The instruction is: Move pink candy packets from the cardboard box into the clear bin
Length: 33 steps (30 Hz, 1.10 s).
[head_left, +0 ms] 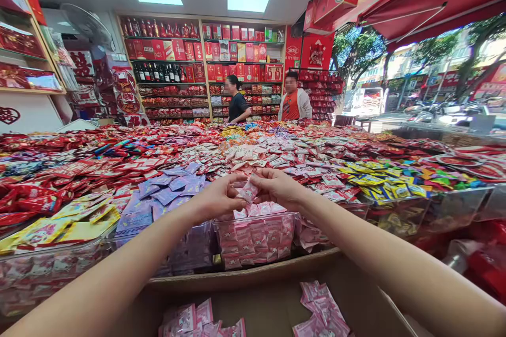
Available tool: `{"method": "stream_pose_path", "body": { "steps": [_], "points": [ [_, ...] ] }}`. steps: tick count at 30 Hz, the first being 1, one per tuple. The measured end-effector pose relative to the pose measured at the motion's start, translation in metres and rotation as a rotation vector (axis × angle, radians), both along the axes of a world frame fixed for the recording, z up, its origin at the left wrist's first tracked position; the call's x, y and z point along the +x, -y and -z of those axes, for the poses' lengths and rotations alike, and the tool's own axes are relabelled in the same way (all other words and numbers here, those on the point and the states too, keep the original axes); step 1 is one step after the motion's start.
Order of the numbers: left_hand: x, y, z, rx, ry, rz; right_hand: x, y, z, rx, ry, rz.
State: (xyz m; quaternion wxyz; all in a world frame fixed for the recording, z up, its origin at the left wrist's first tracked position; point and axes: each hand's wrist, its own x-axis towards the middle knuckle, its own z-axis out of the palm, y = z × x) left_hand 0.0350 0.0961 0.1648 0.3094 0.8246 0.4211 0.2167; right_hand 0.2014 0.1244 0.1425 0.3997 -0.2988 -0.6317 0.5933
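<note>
Both my hands meet over a clear plastic bin (253, 239) filled with small pink candy packets. My left hand (222, 196) and my right hand (276, 187) pinch the same pink packet (249, 190) between their fingertips, just above the bin. Below my forearms stands an open cardboard box (256, 284); more pink packets (320, 310) lie loose at its bottom.
A wide display of wrapped sweets (245, 152) spreads out behind the bins: purple packets (169, 189) left, yellow ones (371, 181) right. Two people (292, 97) stand at the far side before shelves of red boxes and bottles (205, 63). The street opens at right.
</note>
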Motion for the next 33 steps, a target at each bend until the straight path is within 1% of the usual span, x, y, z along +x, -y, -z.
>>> {"method": "stream_pose_path", "body": {
  "steps": [2, 5, 8, 11, 15, 18, 25, 30, 33],
  "points": [
    [0.002, 0.001, -0.001, 0.031, 0.044, 0.004, 0.003, 0.000, 0.000, -0.065, -0.044, -0.005],
    [0.004, 0.003, -0.002, 0.119, 0.023, 0.007, 0.008, 0.000, 0.001, -0.110, -0.071, -0.040],
    [0.004, 0.006, -0.002, 0.223, -0.070, -0.008, 0.012, -0.001, 0.002, -0.080, -0.052, -0.079],
    [0.005, 0.006, 0.001, 0.280, -0.178, -0.018, 0.012, 0.000, 0.003, -0.010, 0.012, -0.107],
    [0.006, 0.001, 0.004, 0.272, -0.281, -0.016, 0.008, 0.001, 0.004, 0.089, 0.093, -0.126],
    [0.007, -0.003, 0.003, 0.269, -0.330, 0.021, 0.006, 0.001, 0.004, 0.127, 0.132, -0.130],
    [0.011, -0.005, -0.002, 0.322, -0.450, 0.129, 0.010, 0.001, 0.005, 0.128, 0.205, -0.132],
    [0.011, -0.007, -0.002, 0.259, -0.580, 0.159, 0.012, 0.003, 0.003, 0.140, 0.266, -0.160],
    [0.009, -0.006, -0.008, 0.225, -0.618, 0.149, 0.011, -0.001, 0.003, 0.145, 0.310, -0.172]
  ]
}}
